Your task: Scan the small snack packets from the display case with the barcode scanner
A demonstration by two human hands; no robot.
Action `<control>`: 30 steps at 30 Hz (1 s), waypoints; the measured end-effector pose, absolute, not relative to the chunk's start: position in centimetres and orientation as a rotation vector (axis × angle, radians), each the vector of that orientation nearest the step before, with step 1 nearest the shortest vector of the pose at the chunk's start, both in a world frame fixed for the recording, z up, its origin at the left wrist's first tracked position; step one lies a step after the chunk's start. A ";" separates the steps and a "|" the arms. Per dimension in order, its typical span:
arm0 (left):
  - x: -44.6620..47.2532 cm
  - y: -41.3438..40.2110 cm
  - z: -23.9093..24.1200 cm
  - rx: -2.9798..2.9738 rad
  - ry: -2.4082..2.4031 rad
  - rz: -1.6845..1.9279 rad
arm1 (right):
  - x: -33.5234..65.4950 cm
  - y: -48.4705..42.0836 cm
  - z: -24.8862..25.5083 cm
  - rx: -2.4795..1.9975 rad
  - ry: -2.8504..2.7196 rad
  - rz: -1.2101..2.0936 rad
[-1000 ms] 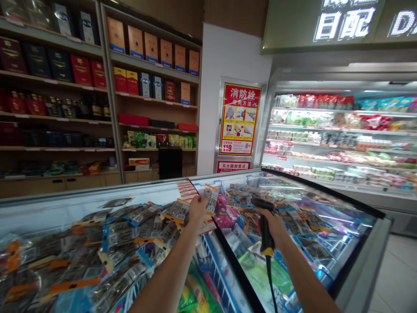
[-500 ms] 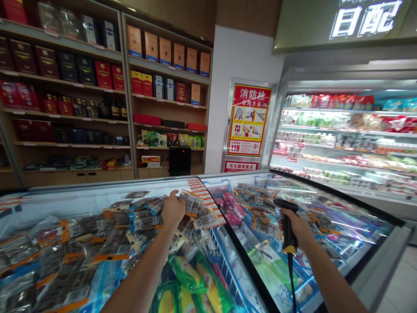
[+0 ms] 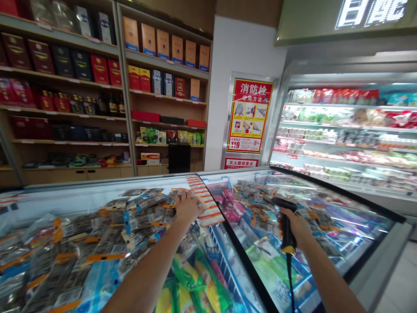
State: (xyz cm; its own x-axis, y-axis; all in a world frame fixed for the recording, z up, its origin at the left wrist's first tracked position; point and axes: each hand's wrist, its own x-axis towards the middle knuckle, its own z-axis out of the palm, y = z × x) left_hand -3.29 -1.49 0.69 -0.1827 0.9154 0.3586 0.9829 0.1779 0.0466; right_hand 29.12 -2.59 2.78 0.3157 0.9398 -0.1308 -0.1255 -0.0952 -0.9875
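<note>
My right hand point(image 3: 296, 226) is closed around the grip of a black and yellow handheld barcode scanner point(image 3: 287, 230), whose cord hangs down. The scanner's head is raised above the right-hand freezer section. At the back of the left-hand section, my left hand point(image 3: 188, 208) has its fingers bent over a small clear snack packet point(image 3: 178, 190) with an orange edge. Most of that packet is hidden beneath the hand. Similar packets point(image 3: 107, 234) lie heaped to the left. Beside the hand runs an orange-and-white label strip point(image 3: 205, 202) along the divider.
A black divider point(image 3: 241, 252) separates the two freezer sections. Green and yellow bags point(image 3: 195, 278) lie nearest me, beside a blue wire basket point(image 3: 224, 261). Behind the freezer stand shelves of boxed bottles point(image 3: 164, 80), and a lit chiller point(image 3: 345, 130) is at the right.
My left hand has moved right and spread over the packets. Packets that covered part of the label strip have shifted left, exposing more of it. The scanner stays nearly in place.
</note>
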 end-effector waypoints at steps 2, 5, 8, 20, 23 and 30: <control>-3.9 -0.9 1.5 -1.748 -2.254 -0.384 | 29.5 -2.6 2.8 -1.339 -0.823 1.080; -1.7 -0.3 2.9 -1.736 -2.196 -0.491 | 29.8 -2.6 2.9 -1.329 -0.821 1.070; 4.5 -0.2 3.5 -1.960 -2.075 -0.633 | 29.9 -2.9 3.1 -1.329 -0.820 1.068; 18.8 2.1 -0.7 -2.782 -1.737 -0.740 | 30.7 -3.6 2.8 -1.262 -0.782 1.075; 18.2 3.1 -1.4 -2.800 -1.758 -0.780 | 30.1 -3.0 2.2 -1.248 -0.778 1.098; 14.5 5.6 -0.5 -2.405 -2.313 -1.334 | 28.9 -2.9 2.2 -1.237 -0.810 1.124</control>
State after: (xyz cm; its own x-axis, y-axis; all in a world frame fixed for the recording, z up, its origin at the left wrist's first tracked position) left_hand 14.54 5.61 -0.51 -0.0485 0.9805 0.1904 0.6559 -0.1125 0.7464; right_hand 28.87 -2.95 2.24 0.2860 0.9531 -0.0988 -0.2077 -0.0390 -0.9774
